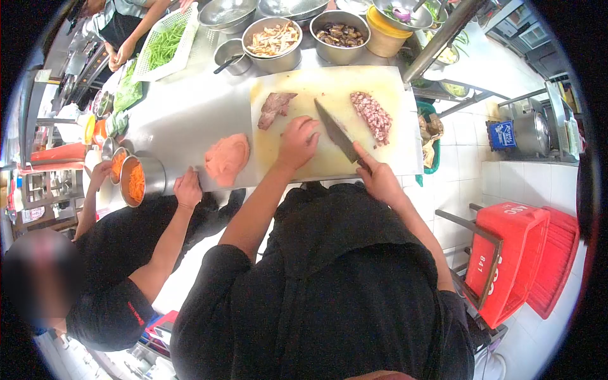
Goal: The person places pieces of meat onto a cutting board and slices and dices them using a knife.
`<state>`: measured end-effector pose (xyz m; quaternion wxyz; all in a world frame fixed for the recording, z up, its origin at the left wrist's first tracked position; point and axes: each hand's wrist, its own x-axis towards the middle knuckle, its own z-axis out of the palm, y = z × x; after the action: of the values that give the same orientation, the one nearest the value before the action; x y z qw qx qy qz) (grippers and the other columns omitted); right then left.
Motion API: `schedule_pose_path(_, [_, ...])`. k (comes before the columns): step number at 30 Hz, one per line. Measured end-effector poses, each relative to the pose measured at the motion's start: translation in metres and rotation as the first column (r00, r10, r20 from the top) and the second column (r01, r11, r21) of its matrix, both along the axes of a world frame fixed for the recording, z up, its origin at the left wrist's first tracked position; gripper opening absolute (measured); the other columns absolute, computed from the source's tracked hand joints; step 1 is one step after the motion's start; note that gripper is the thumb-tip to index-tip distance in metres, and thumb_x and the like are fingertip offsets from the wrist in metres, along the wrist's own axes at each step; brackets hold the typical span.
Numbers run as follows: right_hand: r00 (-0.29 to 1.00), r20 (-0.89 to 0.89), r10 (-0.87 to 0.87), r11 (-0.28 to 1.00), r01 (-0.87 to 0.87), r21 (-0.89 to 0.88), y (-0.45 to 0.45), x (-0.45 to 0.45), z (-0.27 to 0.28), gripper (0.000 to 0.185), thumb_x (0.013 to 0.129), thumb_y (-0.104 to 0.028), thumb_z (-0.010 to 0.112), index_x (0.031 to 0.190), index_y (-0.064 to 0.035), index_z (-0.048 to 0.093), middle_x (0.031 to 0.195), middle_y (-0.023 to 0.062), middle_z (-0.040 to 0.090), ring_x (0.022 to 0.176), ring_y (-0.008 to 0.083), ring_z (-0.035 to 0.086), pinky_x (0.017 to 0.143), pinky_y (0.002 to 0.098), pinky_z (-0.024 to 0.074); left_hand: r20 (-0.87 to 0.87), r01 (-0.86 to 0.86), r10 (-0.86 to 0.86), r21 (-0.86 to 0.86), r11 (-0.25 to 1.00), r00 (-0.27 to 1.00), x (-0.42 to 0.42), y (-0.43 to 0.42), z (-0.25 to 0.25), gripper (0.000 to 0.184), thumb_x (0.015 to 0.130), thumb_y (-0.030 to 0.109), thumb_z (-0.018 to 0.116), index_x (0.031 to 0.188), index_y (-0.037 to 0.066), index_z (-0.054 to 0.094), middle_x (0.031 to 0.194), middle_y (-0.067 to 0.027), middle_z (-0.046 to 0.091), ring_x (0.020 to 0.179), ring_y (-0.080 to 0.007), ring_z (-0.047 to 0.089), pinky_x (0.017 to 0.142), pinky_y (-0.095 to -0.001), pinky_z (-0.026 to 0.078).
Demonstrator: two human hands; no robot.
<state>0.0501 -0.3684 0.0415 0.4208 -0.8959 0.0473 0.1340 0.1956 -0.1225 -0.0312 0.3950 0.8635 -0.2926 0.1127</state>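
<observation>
My right hand [382, 182] is closed round the handle of a kitchen knife [335, 132]. The broad dark blade points up and left across the yellowed cutting board [329, 88]. My left hand [299, 142] is over the board, left of the blade, with loosely bent fingers slightly apart and nothing visible in them. A dark red slab of meat [275, 109] lies just beyond it to the upper left. Diced meat [372, 118] forms a pile right of the blade. Off the board's left edge, a pink mass of raw meat [227, 159] rests on the steel table [183, 120].
At left, a co-worker's hand [188, 188] rests at the table edge near metal containers of shredded carrot [136, 180]. Behind the board stand bowls of sliced pale food [273, 41] and dark pieces [342, 35], plus a basket of green beans [168, 44]. Red crates [510, 253] stand at right.
</observation>
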Motion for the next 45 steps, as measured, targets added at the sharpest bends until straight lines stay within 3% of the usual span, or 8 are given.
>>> schedule_pose_path(3, [0.997, -0.040, 0.068, 0.996, -0.070, -0.050, 0.002, 0.001, -0.014, 0.074, 0.098, -0.005, 0.067, 0.165, -0.0250, 0.042, 0.116, 0.0302, 0.075, 0.106, 0.0450, 0.074, 0.092, 0.0483, 0.0582, -0.113, -0.072, 0.077, 0.049, 0.996, 0.991, -0.004, 0.025, 0.004, 0.036, 0.085, 0.015, 0.078, 0.120, 0.008, 0.071, 0.123, -0.0155, 0.066, 0.115, -0.0381, 0.062, 0.102, -0.0469, 0.051])
schedule_pose_path(6, [0.998, -0.037, 0.044, 0.998, -0.046, -0.052, -0.002, 0.003, -0.017, 0.073, 0.098, -0.006, 0.067, 0.164, -0.0257, 0.043, 0.112, 0.0312, 0.074, 0.103, 0.0469, 0.074, 0.090, 0.0497, 0.0578, -0.033, -0.018, 0.027, 0.241, 0.970, 0.999, -0.004, 0.045, -0.002, 0.038, 0.085, 0.015, 0.077, 0.122, 0.009, 0.071, 0.120, -0.0159, 0.065, 0.115, -0.0361, 0.062, 0.102, -0.0464, 0.050])
schedule_pose_path(12, [1.000, 0.019, 0.025, 1.000, -0.025, -0.011, -0.006, 0.006, -0.016, 0.075, 0.099, -0.007, 0.066, 0.165, -0.0286, 0.041, 0.106, 0.0311, 0.074, 0.097, 0.0483, 0.073, 0.086, 0.0505, 0.0572, -0.128, 0.287, -0.261, 0.273, 0.918, 0.957, -0.001, 0.028, -0.009, 0.038, 0.089, 0.013, 0.073, 0.126, 0.007, 0.071, 0.112, -0.0151, 0.068, 0.110, -0.0375, 0.062, 0.097, -0.0497, 0.049])
schedule_pose_path(15, [0.997, 0.062, 0.039, 0.999, -0.039, -0.009, -0.009, 0.004, -0.019, 0.075, 0.099, -0.007, 0.067, 0.165, -0.0296, 0.041, 0.103, 0.0308, 0.075, 0.094, 0.0491, 0.073, 0.084, 0.0506, 0.0575, -0.166, 0.300, -0.264, 0.250, 0.921, 0.950, -0.005, 0.003, -0.011, 0.037, 0.090, 0.008, 0.070, 0.127, 0.007, 0.070, 0.116, -0.0157, 0.067, 0.114, -0.0376, 0.062, 0.100, -0.0495, 0.050])
schedule_pose_path(21, [0.987, 0.077, 0.142, 0.981, -0.130, -0.144, -0.009, -0.001, -0.015, 0.078, 0.097, -0.011, 0.068, 0.165, -0.0343, 0.038, 0.088, 0.0299, 0.072, 0.083, 0.0501, 0.071, 0.078, 0.0556, 0.0577, -0.040, 0.119, -0.119, -0.014, 0.993, 0.992, -0.009, 0.002, -0.027, 0.037, 0.086, 0.009, 0.073, 0.123, 0.008, 0.070, 0.117, -0.0150, 0.065, 0.113, -0.0391, 0.061, 0.098, -0.0483, 0.052])
schedule_pose_path(27, [0.986, 0.056, 0.159, 0.973, -0.147, -0.177, 0.003, 0.004, -0.001, 0.076, 0.096, -0.007, 0.068, 0.164, -0.0315, 0.043, 0.091, 0.0294, 0.072, 0.087, 0.0499, 0.071, 0.078, 0.0547, 0.0556, -0.065, 0.089, -0.081, 0.120, 0.989, 0.995, -0.027, 0.022, -0.020, 0.034, 0.087, 0.010, 0.077, 0.120, 0.006, 0.070, 0.119, -0.0165, 0.066, 0.112, -0.0402, 0.063, 0.098, -0.0487, 0.052])
schedule_pose_path(33, [0.977, 0.079, 0.197, 0.953, -0.172, -0.251, 0.004, 0.009, -0.006, 0.073, 0.100, -0.016, 0.066, 0.165, -0.0369, 0.039, 0.090, 0.0268, 0.073, 0.084, 0.0462, 0.072, 0.079, 0.0572, 0.0574, 0.063, 0.066, -0.069, 0.049, 0.997, 0.996, -0.031, 0.016, -0.018, 0.022, 0.087, 0.008, 0.073, 0.109, 0.007, 0.070, 0.109, -0.0134, 0.065, 0.105, -0.0368, 0.064, 0.092, -0.0464, 0.052])
schedule_pose_path(45, [0.978, 0.101, 0.180, 0.962, -0.154, -0.227, 0.011, 0.002, 0.007, 0.075, 0.101, -0.018, 0.065, 0.166, -0.0383, 0.035, 0.085, 0.0252, 0.072, 0.080, 0.0455, 0.072, 0.077, 0.0559, 0.0584, 0.018, 0.051, -0.051, 0.040, 0.998, 0.999, -0.024, 0.012, -0.027, 0.011, 0.091, 0.012, 0.069, 0.100, 0.006, 0.069, 0.103, -0.0143, 0.062, 0.100, -0.0375, 0.063, 0.086, -0.0470, 0.052])
